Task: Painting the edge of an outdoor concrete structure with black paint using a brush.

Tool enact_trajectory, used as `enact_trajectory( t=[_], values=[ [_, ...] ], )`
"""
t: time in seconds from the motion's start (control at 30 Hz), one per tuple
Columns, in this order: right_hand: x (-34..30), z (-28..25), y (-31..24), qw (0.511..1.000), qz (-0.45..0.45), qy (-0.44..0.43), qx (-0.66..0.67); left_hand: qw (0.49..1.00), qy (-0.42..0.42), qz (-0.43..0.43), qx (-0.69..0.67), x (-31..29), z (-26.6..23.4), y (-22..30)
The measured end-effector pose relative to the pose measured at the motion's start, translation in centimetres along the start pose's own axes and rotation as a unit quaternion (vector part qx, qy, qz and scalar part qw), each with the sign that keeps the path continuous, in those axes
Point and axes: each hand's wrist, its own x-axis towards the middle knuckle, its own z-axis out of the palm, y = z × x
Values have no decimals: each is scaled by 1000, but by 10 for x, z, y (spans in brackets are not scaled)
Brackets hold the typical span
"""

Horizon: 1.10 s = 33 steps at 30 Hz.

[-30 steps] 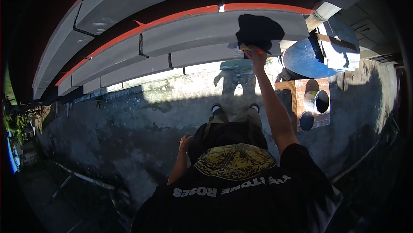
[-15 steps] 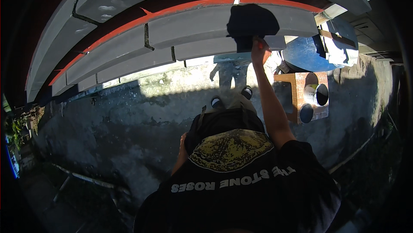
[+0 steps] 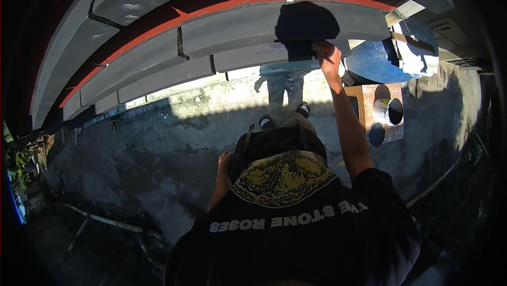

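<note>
My right hand (image 3: 331, 63) is raised at the end of an outstretched arm, against the lower part of a grey-painted wall with stepped bands (image 3: 243, 27). Its fingers are closed round a small tool with a red part (image 3: 325, 50); the tool's working end is lost in the dark shadow (image 3: 306, 22) on the wall. Low by my left hip hangs my left hand (image 3: 225, 162), beside my dark clothing. Its fingers are too small and partly hidden to read.
A red stripe (image 3: 237, 5) runs along the wall. To the right are a blue drum (image 3: 367, 63) with white cloth (image 3: 422, 59) by it, and a brick-patterned stand (image 3: 392, 134) bearing a white bucket (image 3: 381, 110) and a dark round lid (image 3: 376, 135). Worn concrete floor (image 3: 142, 159) lies below.
My right hand has moved a little right along the wall, with the tool still in it. My left hand has come slightly up and left, showing more beside my hip.
</note>
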Motion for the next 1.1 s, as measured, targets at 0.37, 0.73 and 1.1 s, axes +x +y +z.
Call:
enact_trajectory(
  t=[0.37,0.73,1.1],
  values=[
    [-77,142,-75,962,-215,-159,62,989,-75,21,125,-26,21,-4],
    [1,14,-7,989,-41,-9,-144,982,-100,13,160,-22,5,8],
    [-88,141,-89,968,-182,-163,51,996,27,52,73,-8,21,53]
  ],
)
